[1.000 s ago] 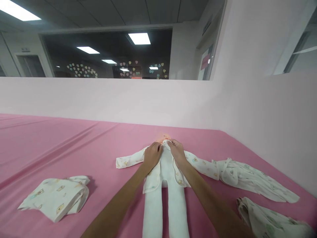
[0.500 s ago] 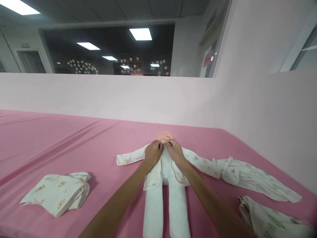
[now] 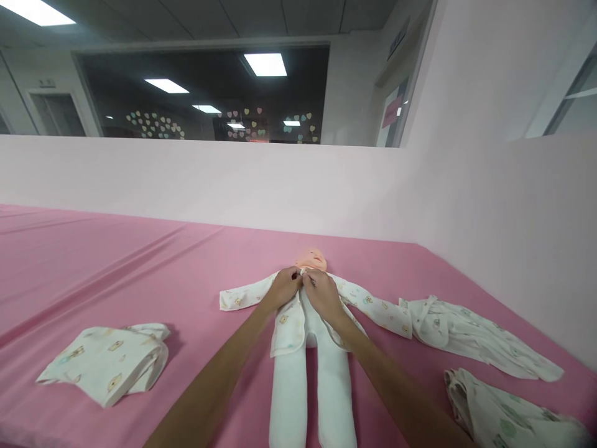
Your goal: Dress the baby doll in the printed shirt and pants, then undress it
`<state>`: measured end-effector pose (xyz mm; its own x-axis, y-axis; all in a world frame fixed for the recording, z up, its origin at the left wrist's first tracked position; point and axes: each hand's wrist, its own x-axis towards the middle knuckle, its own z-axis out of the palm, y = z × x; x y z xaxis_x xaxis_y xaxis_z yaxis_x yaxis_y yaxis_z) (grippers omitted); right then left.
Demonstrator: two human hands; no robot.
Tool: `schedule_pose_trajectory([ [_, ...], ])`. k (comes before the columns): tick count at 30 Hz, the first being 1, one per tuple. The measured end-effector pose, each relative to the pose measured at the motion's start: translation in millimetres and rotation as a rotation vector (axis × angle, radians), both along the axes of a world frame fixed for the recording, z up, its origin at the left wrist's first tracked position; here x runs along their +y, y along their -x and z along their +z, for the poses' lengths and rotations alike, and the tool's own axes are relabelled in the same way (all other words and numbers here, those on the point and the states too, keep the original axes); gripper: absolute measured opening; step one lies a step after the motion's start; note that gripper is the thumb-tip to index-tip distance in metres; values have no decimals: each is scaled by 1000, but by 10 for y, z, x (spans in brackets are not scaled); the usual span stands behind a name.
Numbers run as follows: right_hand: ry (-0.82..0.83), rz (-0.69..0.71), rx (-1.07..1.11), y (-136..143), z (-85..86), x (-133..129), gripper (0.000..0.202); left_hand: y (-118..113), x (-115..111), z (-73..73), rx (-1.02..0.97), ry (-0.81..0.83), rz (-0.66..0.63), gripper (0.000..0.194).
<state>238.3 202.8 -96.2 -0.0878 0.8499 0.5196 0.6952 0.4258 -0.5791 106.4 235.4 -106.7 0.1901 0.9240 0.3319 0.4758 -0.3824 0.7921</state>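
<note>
Head view: pink sheet [image 3: 200, 267], creased on the left, its far edge running along a pale wall [image 3: 209, 186]. Above that there's a dark window [image 3: 205, 87] with heart stickers [image 3: 155, 125] and bright light panels [image 3: 265, 65] showing in it. Doll [image 3: 311, 323] lies face-up, head toward the far edge. My left hand [image 3: 286, 285] and right hand [image 3: 321, 292] are close together, both pinching its open jacket [image 3: 289, 330] at the neck. Folded cloth [image 3: 105, 361] sits off left, bundle [image 3: 480, 336] near the right edge.
</note>
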Motion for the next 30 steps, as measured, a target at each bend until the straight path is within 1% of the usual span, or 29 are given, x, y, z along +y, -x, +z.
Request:
schedule_pose_trajectory([
  [3, -10, 5, -24, -5, -2, 8, 27, 45, 44, -13, -98, 67, -77, 28],
  [9, 7, 7, -1, -9, 10, -9, 27, 44, 82, -46, -218, 119, -116, 27],
  [11, 23, -20, 33, -11, 4, -11, 26, 36, 74, -48, -238, 130, -119, 27],
  [15, 42, -61, 64, -16, -18, -2, 35, 11, 52, -47, -271, 128, -114, 25],
  [19, 42, -62, 41, -29, -44, 11, 33, -17, 35, -47, -294, 131, -106, 24],
  [24, 39, -47, 28, -56, -52, 3, 28, -34, 35, -18, -296, 173, -87, 22],
  [27, 44, -24, 21, -92, -46, -72, 30, -34, 5, 32, -277, 185, -70, 22],
  [30, 49, -44, 6, -157, -57, -235, 36, -4, -122, 76, -252, 160, -41, 17],
])
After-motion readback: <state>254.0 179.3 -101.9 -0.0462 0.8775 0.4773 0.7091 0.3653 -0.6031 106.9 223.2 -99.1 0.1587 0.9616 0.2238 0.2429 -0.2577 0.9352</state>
